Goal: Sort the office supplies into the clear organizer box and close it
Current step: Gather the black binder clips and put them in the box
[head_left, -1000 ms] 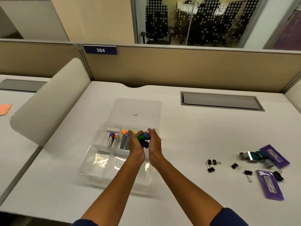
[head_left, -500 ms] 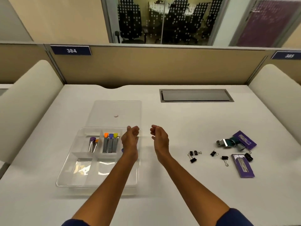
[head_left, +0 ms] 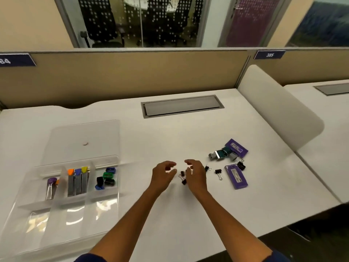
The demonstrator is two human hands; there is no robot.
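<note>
The clear organizer box (head_left: pixel 22 220) sits at the left of the desk, its flat lid (head_left: pixel 83 140) lying behind it. Its back compartments hold a purple-capped item (head_left: pixel 50 188), three coloured-tip bars (head_left: pixel 78 183) and several small coloured sharpeners (head_left: pixel 106 177). My left hand (head_left: pixel 162 175) and my right hand (head_left: pixel 195 173) hover side by side over the desk middle, fingers apart and curled, holding nothing. Black binder clips (head_left: pixel 183 178) lie between and just under the hands, more (head_left: pixel 219 172) to the right. Two purple packets (head_left: pixel 236 176) and a teal stapler-like item (head_left: pixel 221 154) lie further right.
A grey cable hatch (head_left: pixel 181 105) is set into the desk behind the hands. A beige partition wall (head_left: pixel 132 76) runs along the back. A white rounded divider (head_left: pixel 279 108) bounds the desk on the right. The desk's front edge is near my forearms.
Both hands released the coloured sharpeners into the box's back right compartment, then moved right across the desk to the binder clips. The view swung right with them.
</note>
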